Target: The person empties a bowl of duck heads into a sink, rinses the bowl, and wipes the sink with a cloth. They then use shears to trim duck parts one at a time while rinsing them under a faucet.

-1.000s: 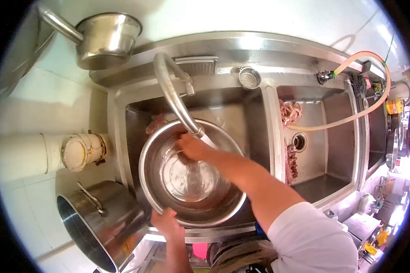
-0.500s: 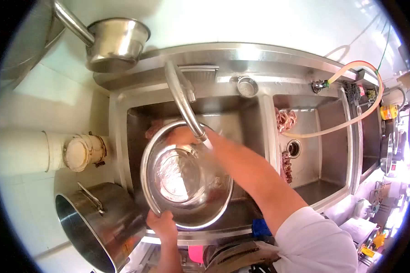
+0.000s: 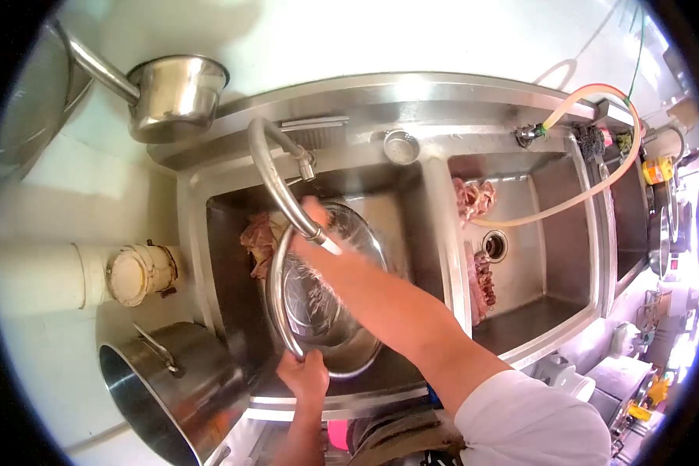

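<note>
Steel fills the head view: a double sink (image 3: 440,233) set against a pale wall, with a saucepan (image 3: 180,95) on the ledge behind it, a large pot (image 3: 180,388) at the near left and a capped white pipe (image 3: 136,270) on the left wall. A curved tap (image 3: 274,180) arches over the left basin, and a short pale streak at its nozzle looks like running water. A hose (image 3: 598,190) loops over the right basin, where pieces of raw meat (image 3: 474,198) lie near the drain (image 3: 495,245).

The steel bowl (image 3: 314,307) stands in the left basin, tipped steeply onto its edge with its mouth facing right and its wet inside under the nozzle. More meat (image 3: 258,242) lies on the basin floor just beside the bowl's left side. The left hand (image 3: 304,375) is closed around the near rim and bears the bowl's weight. The right hand (image 3: 321,217) reaches across to the far rim, close beside the nozzle; it is blurred, so whether its fingers clasp the rim or only rest on it cannot be told.

By the look of it, the bowl is being rinsed and tilted to shed its water into the basin. Any next move calls for a firm grip on the slippery rim, room under the tap spout, and keeping the bowl off the meat beside it.
</note>
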The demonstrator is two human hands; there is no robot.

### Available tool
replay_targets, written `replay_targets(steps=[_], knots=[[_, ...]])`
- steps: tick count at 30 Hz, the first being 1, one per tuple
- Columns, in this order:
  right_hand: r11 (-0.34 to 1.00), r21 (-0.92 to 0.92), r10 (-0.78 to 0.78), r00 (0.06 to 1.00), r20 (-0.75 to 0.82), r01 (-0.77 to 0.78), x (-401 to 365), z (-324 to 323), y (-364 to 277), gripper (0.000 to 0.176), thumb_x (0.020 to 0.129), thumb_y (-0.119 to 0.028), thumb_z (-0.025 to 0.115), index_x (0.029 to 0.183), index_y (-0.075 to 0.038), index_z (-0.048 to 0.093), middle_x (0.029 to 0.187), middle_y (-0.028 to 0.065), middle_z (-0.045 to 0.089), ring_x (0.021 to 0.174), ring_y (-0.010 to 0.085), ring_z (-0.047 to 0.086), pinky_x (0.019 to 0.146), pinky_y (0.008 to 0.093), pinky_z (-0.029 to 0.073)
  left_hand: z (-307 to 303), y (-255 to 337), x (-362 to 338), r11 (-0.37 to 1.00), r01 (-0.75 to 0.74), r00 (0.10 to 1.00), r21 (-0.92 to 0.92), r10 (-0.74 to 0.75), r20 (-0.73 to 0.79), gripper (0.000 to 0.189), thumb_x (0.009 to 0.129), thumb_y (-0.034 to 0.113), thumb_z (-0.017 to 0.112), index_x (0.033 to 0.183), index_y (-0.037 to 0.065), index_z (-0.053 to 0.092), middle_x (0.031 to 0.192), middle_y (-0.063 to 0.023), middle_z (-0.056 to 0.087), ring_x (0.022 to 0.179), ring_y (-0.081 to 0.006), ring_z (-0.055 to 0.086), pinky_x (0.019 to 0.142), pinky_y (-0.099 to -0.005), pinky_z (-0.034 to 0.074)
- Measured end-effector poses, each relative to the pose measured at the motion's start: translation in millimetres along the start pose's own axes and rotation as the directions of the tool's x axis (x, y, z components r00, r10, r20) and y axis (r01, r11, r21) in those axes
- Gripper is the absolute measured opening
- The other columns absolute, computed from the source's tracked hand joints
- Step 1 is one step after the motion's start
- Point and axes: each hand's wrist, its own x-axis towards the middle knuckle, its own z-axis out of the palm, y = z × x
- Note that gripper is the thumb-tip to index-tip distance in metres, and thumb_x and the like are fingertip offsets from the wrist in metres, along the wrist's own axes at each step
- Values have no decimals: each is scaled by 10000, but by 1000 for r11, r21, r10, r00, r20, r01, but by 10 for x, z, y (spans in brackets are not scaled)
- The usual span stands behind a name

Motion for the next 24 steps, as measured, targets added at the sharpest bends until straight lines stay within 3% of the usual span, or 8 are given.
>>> replay_targets(steps=[4, 7, 9, 11, 15, 18, 20, 24], knots=[[824, 172, 368, 741, 562, -539, -1307, 390, -173, 648, 965, -506, 364, 1362, 5, 386, 1309, 135, 467, 1136, 234, 433, 996, 375, 345, -100, -283, 264, 990, 47, 991, -134, -63, -120, 92, 762, 50, 551, 774, -39, 569, 737, -34, 582, 659, -127, 511, 568, -324, 427], [930, -170, 310, 448, 839, -325, -1920, -201, -67, 649, 988, -507, 264, 1384, -3, 360, 1292, 106, 474, 1120, 218, 439, 996, 349, 345, -253, -360, 482, 994, 36, 984, -108, -54, -168, 269, 880, 199, 499, 795, -42, 583, 766, -60, 598, 685, -167, 531, 640, -340, 439], [958, -212, 249, 199, 948, -192, -2022, -488, 213, 593, 1009, -455, 212, 1400, -31, 351, 1271, 88, 496, 1114, 207, 454, 984, 350, 357, -225, -111, 544, 779, 108, 912, -618, -325, -250, 248, 870, 172, 554, 720, -25, 547, 704, -38, 561, 637, -145, 498, 583, -314, 413], [951, -280, 277, 36, 960, 130, -1948, -839, 406, 541, 998, -425, 242, 1347, -43, 401, 1230, 106, 519, 1108, 239, 471, 960, 380, 371, -200, 65, 483, 964, 76, 922, -254, -165, -351, 217, 844, 133, 588, 690, -10, 530, 662, -15, 529, 609, -131, 479, 563, -299, 399], [156, -202, 598, 70, 799, 967, -1264, -1592, 395, 429, 865, -401, 492, 1086, -50, 599, 1121, 202, 556, 1058, 380, 504, 904, 496, 390, -481, -162, 489, 999, 34, 975, 21, -28, -221, 133, 796, 19, 580, 672, 0, 534, 636, 19, 512, 578, -81, 438, 542, -255, 366], [-98, -314, -252, 282, 926, 944, -423, -1941, 706, 322, 846, -304, 527, 972, -31, 641, 1039, 211, 588, 961, 346, 575, 925, 533, 374, -423, 177, 343, 959, 159, 945, -233, -216, -245, 77, 745, -49, 516, 693, -10, 556, 652, 26, 521, 574, -58, 435, 513, -233, 346], [-213, -278, -381, 182, 906, 937, -443, -1738, 206, 284, 833, -227, 524, 963, 6, 622, 1036, 219, 585, 931, 344, 585, 917, 506, 397, -410, 229, 278, 961, 180, 935, -210, -234, -267, 84, 727, -56, 498, 710, -14, 568, 674, 20, 533, 587, -60, 446, 523, -231, 357], [44, -567, 176, 552, 815, 823, -847, -1063, 385, 240, 793, -80, 510, 977, 60, 571, 981, 243, 591, 872, 371, 615, 824, 441, 476, -353, 403, 247, 920, 295, 887, -260, -365, -285, 116, 697, -58, 487, 749, -24, 584, 721, 6, 551, 615, -73, 465, 554, -232, 379]])
